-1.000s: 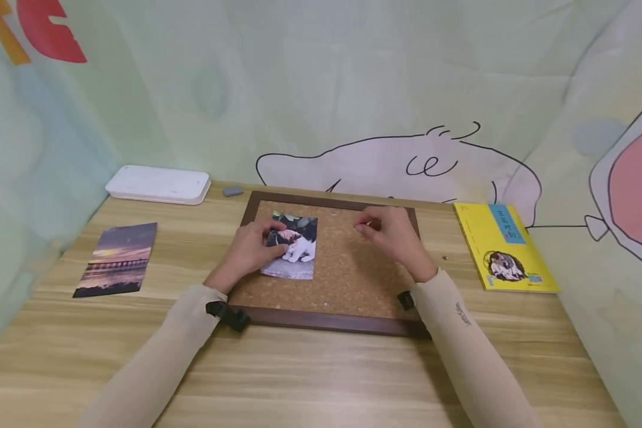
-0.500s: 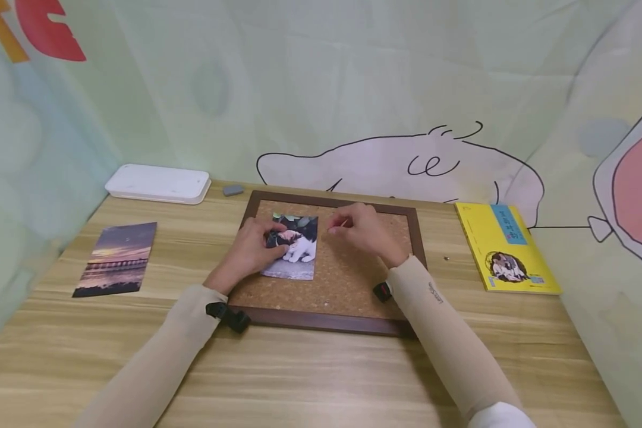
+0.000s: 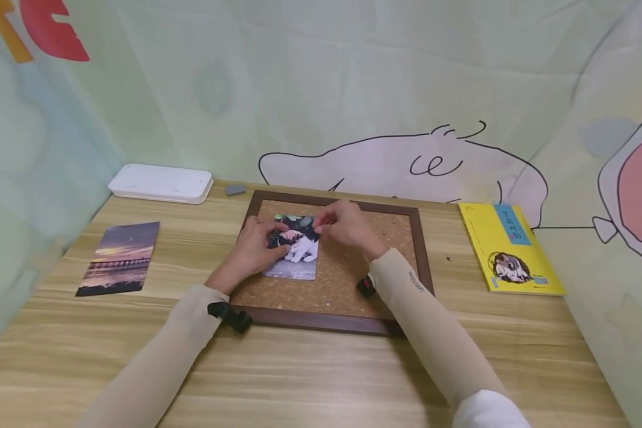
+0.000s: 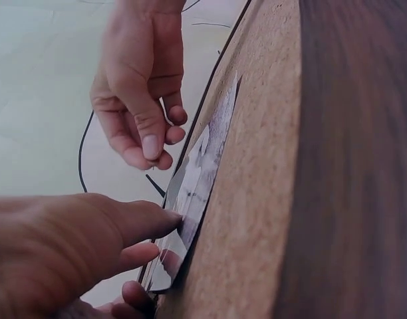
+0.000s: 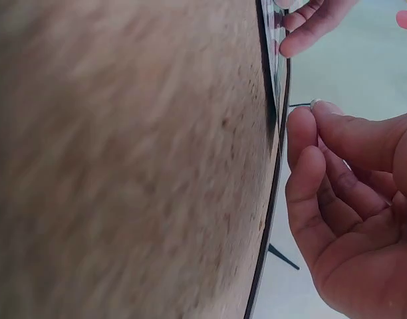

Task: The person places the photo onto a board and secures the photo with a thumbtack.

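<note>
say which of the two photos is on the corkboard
The cat photo, with the left hand touching it; the sunset photo lies directly on the table, left of the corkboard.

Speckled tan corkboard (image 3: 348, 288), dark brown frame (image 3: 321, 321)

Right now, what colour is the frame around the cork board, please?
Dark brown; the frame shows best in the head view.

Cat photo (image 3: 301, 251), on framed corkboard (image 3: 342, 273), pin (image 4: 153, 167) mostly hidden
</note>
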The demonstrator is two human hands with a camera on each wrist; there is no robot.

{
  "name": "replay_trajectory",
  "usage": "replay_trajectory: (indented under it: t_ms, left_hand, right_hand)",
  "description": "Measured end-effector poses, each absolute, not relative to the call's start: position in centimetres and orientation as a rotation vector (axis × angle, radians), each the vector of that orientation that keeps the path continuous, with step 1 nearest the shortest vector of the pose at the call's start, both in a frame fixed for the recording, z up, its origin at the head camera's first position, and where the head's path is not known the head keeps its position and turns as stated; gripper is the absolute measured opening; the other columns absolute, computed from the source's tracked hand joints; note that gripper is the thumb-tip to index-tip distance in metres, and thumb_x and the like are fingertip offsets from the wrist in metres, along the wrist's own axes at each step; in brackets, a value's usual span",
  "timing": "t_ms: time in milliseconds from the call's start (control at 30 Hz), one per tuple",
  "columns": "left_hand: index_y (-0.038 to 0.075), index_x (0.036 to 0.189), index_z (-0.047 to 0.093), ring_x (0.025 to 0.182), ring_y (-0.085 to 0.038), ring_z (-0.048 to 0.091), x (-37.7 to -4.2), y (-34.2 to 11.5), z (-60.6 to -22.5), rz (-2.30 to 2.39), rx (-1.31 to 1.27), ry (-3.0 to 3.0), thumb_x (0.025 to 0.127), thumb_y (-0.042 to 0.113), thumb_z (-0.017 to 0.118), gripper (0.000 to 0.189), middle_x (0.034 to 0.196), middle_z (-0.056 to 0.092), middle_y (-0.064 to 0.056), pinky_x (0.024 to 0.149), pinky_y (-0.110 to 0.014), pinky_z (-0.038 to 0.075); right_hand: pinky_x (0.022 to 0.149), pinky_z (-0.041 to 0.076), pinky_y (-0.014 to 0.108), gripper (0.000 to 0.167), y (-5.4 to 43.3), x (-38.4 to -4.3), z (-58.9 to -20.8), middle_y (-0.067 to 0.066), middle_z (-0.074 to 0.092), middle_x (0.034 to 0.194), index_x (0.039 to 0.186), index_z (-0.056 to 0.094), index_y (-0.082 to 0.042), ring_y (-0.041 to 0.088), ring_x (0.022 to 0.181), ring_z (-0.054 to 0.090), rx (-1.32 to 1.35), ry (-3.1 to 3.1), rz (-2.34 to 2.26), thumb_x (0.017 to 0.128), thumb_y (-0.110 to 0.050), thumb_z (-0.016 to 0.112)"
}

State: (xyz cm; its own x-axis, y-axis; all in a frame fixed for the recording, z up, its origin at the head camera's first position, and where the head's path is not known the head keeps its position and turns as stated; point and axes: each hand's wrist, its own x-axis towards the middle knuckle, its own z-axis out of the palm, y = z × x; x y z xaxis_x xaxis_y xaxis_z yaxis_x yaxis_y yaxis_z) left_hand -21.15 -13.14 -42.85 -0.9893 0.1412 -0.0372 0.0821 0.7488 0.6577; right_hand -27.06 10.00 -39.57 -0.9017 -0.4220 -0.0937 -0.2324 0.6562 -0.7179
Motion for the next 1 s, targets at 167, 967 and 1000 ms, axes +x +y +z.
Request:
replay_trajectory:
  t_ms: [167, 967, 1000]
  left_hand:
    - [0.006, 0.139, 0.069, 0.105, -0.031, 0.047, -21.1, -13.1, -42.7, 1.067, 0.183, 2.852, 0.097, 0.021, 0.077, 0.046, 0.124, 0.047, -0.022, 0.083, -0.036, 0.037]
    - [0.006, 0.139, 0.069, 0.107, -0.033, 0.048, -21.1, -13.1, -42.8, 1.069, 0.19, 2.851, 0.097, 0.021, 0.077, 0.045, 0.127, 0.048, -0.023, 0.083, -0.036, 0.036]
    - [0.006, 0.139, 0.069, 0.107, -0.033, 0.048, -21.1, -13.1, -42.8, 1.07, 0.195, 2.853, 0.097, 0.021, 0.077, 0.045, 0.127, 0.048, -0.023, 0.082, -0.036, 0.036]
  right_hand:
    - [0.068, 0.054, 0.022, 0.007, 8.9, -27.5, -39.6, 0.008, 0.078, 0.097, 0.101, 0.081, -0.008, 0.014, 0.078, 0.068, -0.539, 2.586, -1.108, 0.101, -0.009, 0.075]
    - [0.075, 0.043, 0.024, 0.006, 6.1, -29.5, -40.4, -0.002, 0.071, 0.092, 0.099, 0.085, -0.012, 0.014, 0.088, 0.056, -0.514, 2.654, -0.93, 0.096, -0.017, 0.081]
    - [0.075, 0.042, 0.024, 0.006, 6.0, -29.6, -40.4, -0.002, 0.07, 0.092, 0.099, 0.085, -0.012, 0.015, 0.089, 0.055, -0.504, 2.659, -0.923, 0.096, -0.017, 0.081]
